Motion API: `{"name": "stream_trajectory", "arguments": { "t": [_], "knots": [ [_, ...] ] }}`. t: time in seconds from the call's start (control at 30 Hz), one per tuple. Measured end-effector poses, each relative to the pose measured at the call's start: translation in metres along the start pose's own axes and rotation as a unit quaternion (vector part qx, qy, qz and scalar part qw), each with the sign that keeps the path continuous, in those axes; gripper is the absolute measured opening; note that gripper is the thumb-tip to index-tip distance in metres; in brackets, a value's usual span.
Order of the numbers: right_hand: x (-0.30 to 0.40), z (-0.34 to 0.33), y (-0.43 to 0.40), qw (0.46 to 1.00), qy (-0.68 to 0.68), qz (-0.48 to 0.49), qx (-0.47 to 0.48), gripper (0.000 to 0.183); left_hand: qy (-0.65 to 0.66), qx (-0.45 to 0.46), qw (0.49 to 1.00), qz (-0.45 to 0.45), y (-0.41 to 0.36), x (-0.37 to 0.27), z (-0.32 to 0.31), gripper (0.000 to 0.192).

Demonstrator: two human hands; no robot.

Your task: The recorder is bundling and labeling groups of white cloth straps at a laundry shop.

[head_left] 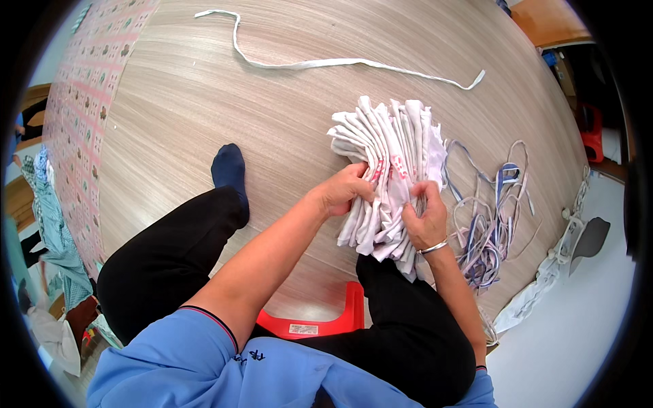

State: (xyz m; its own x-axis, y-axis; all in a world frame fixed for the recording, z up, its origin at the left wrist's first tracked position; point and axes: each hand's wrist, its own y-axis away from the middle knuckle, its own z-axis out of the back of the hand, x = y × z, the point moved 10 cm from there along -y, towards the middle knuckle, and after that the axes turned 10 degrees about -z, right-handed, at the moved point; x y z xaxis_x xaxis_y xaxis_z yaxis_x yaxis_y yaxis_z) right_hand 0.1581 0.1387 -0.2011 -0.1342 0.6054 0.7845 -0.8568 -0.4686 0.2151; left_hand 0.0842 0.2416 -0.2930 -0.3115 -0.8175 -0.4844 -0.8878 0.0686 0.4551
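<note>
Both hands grip a thick bundle of white cloth pieces (380,137), gathered in folds and bearing pink-red markings. My left hand (347,191) pinches the bundle's left side, thumb across the folds. On the opposite side, my right hand (427,217), with a silver bangle (432,248) at the wrist, holds the cloth between thumb and curled fingers. The bundle hangs over my right knee, above the wood-grain floor (285,117). Beyond it, a long white cloth strip (326,62) lies loosely stretched out. Fingertips behind the folds are hidden.
Tangled blue, white and pinkish straps (482,245) lie right of the bundle. A red plastic stool (306,326) is beneath me. A pink patterned sheet (84,102) borders the floor at left, beside heaped garments (58,219). White cloth (530,296) lies along the right edge.
</note>
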Motion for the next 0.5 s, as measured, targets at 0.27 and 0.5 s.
{"name": "stream_trajectory", "arguments": {
  "t": [0.27,0.5],
  "knots": [
    [0.020,-0.011,0.006,0.992,0.089,0.043,0.084,0.014,0.011,0.011,1.000,-0.021,-0.002,0.000,-0.005,0.055],
    [0.010,-0.008,0.002,0.992,0.118,0.009,0.047,0.015,0.010,0.002,1.000,0.011,-0.001,0.001,-0.003,0.059]
  ]
}}
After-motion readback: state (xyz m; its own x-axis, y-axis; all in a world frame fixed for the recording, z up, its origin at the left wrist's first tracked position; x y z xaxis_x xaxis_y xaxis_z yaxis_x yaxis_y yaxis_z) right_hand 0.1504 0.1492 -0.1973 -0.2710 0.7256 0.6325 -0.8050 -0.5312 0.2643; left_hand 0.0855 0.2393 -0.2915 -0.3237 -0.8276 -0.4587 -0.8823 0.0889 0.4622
